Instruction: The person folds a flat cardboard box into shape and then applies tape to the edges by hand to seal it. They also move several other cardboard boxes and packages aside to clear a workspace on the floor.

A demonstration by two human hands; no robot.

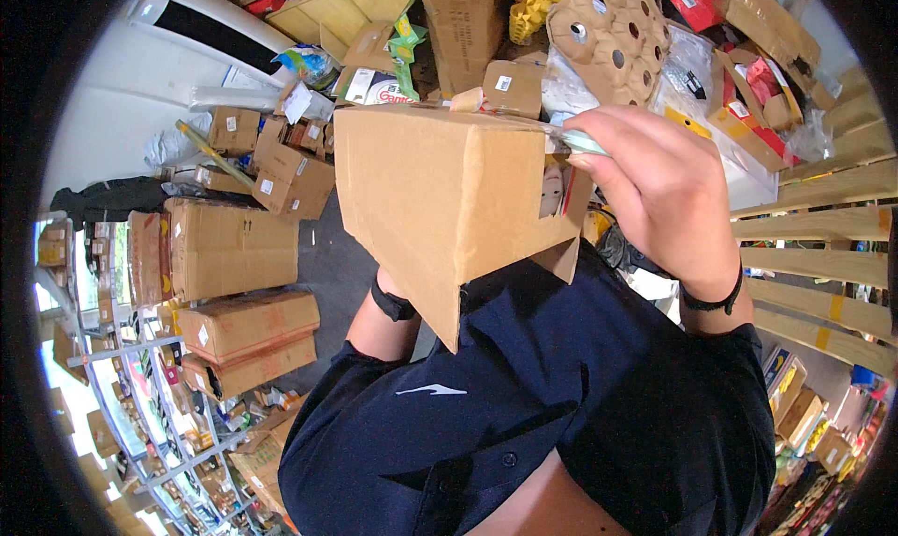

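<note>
A brown cardboard box (402, 181) is held up in front of my chest, tilted, with one flap hanging down on its near side. My right hand (659, 185) is closed, pinching a small pale green cutter (585, 142) between thumb and fingers. The cutter's tip meets the box's upper right edge, where clear tape shows. Below it, printed contents (552, 192) are visible at the box's open side. Of my left hand (386, 282) only a bit near the wrist shows; its fingers are hidden behind the box.
A white table (748, 192) at the far right bears open cartons, plastic bags and a molded pulp tray (608, 36). Large cartons (234, 248) are stacked on the left, beside metal shelving (154, 424). Wooden slats (814, 255) stand at the right.
</note>
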